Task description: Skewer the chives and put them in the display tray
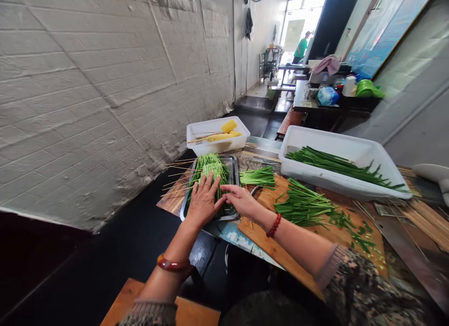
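Note:
My left hand [203, 199] lies palm down with fingers spread on skewered green chives [212, 169] in a metal tray [232, 169]. Thin wooden skewers [175, 188] stick out of the chives to the left. My right hand [242, 200] reaches in from the right, its fingertips at the chives' right edge beside my left thumb. Its fingers are slightly bent and apart, and I see nothing held in them. Just right of the tray lies a bundle of cut chives [257, 177]. More cut chives [305, 204] lie on a wooden cutting board [261, 235].
A white bin [351, 183] of long chives stands at the right. Behind the tray, a white bin [198, 146] holds yellow skewered food [224, 136]. Bare skewers [430, 223] lie far right. A pale wall [105, 83] runs along the left. A person in green [301, 46] is by the doorway.

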{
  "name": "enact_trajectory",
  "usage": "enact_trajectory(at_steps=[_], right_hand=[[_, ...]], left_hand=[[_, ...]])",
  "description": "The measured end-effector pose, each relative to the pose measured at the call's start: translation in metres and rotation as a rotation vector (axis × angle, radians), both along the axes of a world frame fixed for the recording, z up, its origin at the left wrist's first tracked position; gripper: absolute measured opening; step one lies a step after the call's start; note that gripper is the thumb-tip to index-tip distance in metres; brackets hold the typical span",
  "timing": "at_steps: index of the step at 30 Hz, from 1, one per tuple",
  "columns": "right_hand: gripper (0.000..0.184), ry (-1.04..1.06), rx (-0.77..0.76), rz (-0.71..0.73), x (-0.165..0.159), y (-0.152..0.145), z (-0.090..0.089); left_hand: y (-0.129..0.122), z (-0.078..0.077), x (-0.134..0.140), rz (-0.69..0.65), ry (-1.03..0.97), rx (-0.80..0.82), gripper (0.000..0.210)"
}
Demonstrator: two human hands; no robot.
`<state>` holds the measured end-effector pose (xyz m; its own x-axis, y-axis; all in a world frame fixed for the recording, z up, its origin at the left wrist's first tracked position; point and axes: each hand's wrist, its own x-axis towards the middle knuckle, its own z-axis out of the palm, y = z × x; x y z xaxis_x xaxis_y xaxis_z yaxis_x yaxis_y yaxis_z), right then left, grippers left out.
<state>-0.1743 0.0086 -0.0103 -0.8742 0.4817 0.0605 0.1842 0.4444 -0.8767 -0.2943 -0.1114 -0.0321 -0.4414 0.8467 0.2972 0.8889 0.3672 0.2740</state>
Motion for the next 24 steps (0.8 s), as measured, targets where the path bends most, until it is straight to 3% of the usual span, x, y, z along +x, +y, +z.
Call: enact_trajectory(at_steps=[7, 10, 16, 20, 24], right_hand=[[0.037, -0.182, 0.381, -0.055, 0.030, 0.084, 0.026], [0.039, -0.304, 0.521, -0.023, 0.032, 0.109, 0.029], [0.044, -0.542, 0.690, 0.070, 0.011, 0.102, 0.014], [0.036, -0.590, 0.716, -0.021, 0.001, 0.088, 0.003], [0.032, -0.493, 0.644, -0.139, 0.003, 0.081, 0.003]], left_hand=[[0.006, -0.006, 0.015, 0.029, 0.060, 0.007, 0.068], [0.005, -0.005, 0.013, 0.038, 0.057, 0.007, 0.068], [0.003, -0.007, 0.011, 0.035, 0.077, -0.024, 0.069], [0.003, -0.006, 0.011, 0.050, 0.100, -0.053, 0.067], [0.002, -0.003, 0.010, 0.055, 0.093, -0.059, 0.066]])
